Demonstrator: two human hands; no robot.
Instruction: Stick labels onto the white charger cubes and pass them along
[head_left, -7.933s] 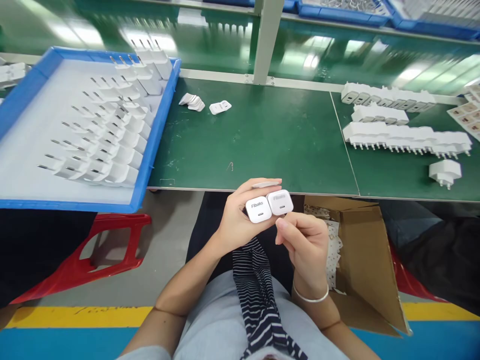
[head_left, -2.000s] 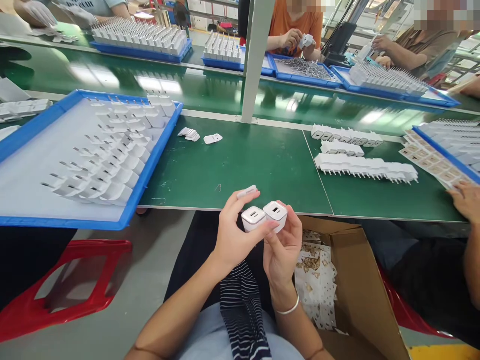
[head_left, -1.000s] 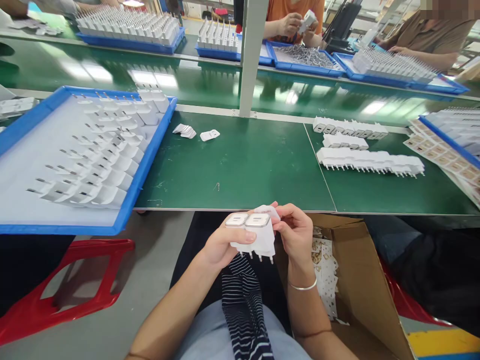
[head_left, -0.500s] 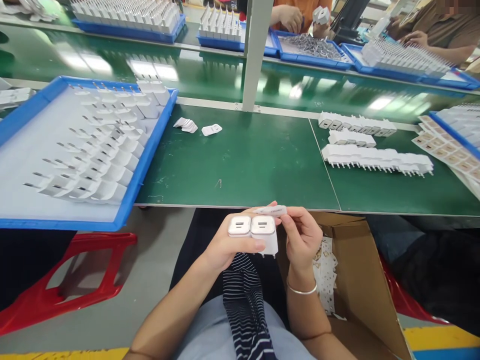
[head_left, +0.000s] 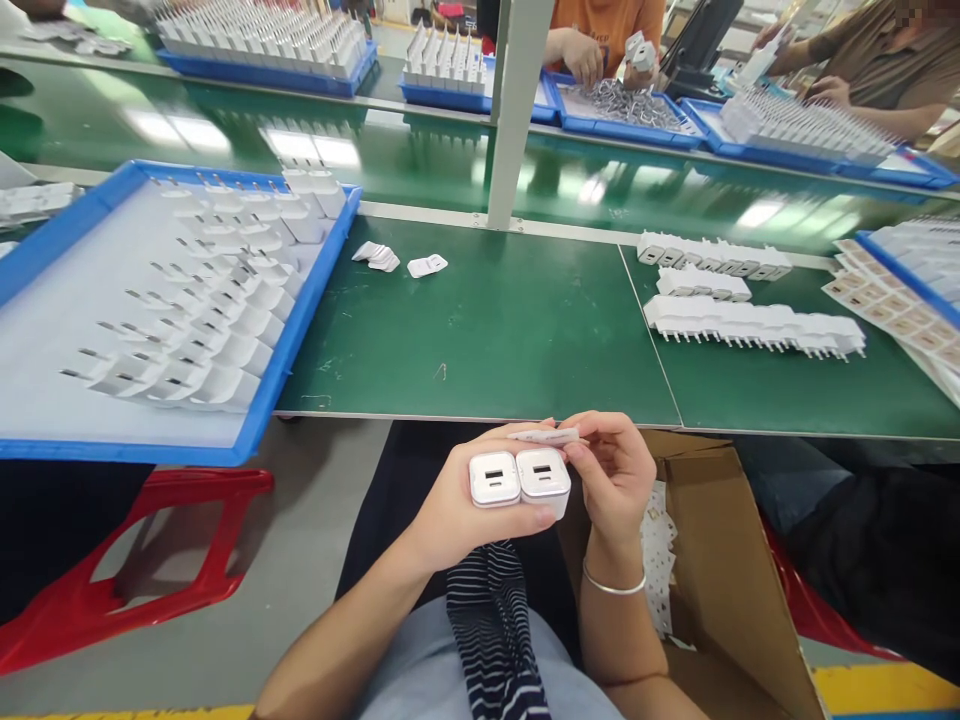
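Note:
Two white charger plugs [head_left: 519,477] sit side by side in my left hand [head_left: 450,505], their port faces turned up toward me. The thumb of that hand lies along their near side, and the other fingers are mostly hidden behind them. My right hand [head_left: 611,470] pinches the right end of a thin white piece [head_left: 546,436], seen nearly edge-on just beyond the plugs. It looks like one of the small flat white pieces [head_left: 375,256] on the bench. Whether my left fingers also touch this piece, I cannot tell.
A blue-rimmed tray [head_left: 300,345] of upright plugs stands at left. Rows of plugs [head_left: 754,325] and sticker sheets [head_left: 900,310] lie at right. A cardboard box [head_left: 720,560] is beside my lap. Co-workers' hands [head_left: 583,58] are across the bench, beyond a metal post [head_left: 517,120].
Both hands have come slightly lower and to the right in view. The plugs have tilted so their port faces show more, and the thin white piece now appears flatter.

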